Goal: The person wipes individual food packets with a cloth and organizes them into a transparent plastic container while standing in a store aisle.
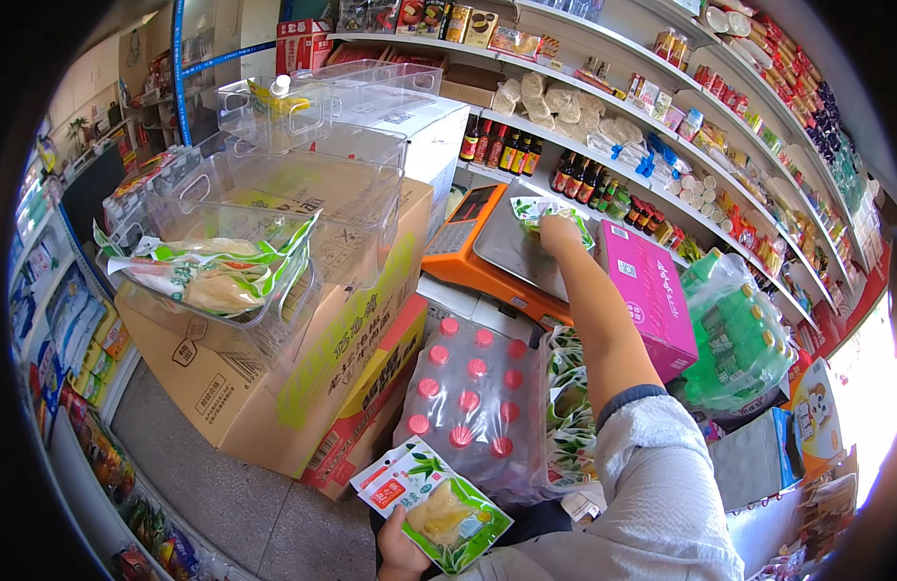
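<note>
My left hand (402, 550), low in the picture, grips a few flat food packets (448, 508) with a green and white print and a clear window showing pale yellow contents. My right hand (562, 234) reaches out over the steel pan of an orange weighing scale (455, 254). Its fingers close on a similar green and white packet (529, 209) lying on the pan; the fingertips are partly hidden. More such packets (223, 272) lie in a clear plastic bin (303, 298) on the left. Upright packets (570, 414) fill a container beside my right forearm.
Shrink-wrapped bottles with red caps (468, 399) stand below the scale. A large cardboard carton (274, 392) carries the clear bins. A magenta box (644, 290) and wrapped green bottles (739, 341) are at right. Stocked shelves (601, 152) curve behind; grey floor (201, 465) shows at lower left.
</note>
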The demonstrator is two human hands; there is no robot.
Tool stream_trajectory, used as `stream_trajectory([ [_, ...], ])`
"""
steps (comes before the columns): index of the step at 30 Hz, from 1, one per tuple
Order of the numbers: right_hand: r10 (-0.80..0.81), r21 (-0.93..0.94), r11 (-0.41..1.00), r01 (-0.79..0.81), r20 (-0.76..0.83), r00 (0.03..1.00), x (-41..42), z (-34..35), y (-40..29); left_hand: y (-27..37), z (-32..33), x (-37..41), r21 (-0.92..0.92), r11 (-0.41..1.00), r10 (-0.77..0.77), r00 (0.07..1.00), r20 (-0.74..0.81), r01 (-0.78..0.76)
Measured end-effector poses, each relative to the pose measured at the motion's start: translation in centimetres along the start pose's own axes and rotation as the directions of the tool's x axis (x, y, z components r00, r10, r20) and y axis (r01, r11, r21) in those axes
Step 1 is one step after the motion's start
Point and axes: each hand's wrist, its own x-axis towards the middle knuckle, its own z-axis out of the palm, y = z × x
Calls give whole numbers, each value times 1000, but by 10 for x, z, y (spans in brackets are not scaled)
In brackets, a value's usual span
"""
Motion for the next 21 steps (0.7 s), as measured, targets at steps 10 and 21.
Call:
stream_trajectory([
  [10,246,828,421,370,-497,833,-66,-92,68,-9,48,5,346,906,264,964,-11,-244],
  [21,-331,822,-504,-264,99,939,-422,-57,-26,-58,124,-24,212,929,266,947,182,-302],
])
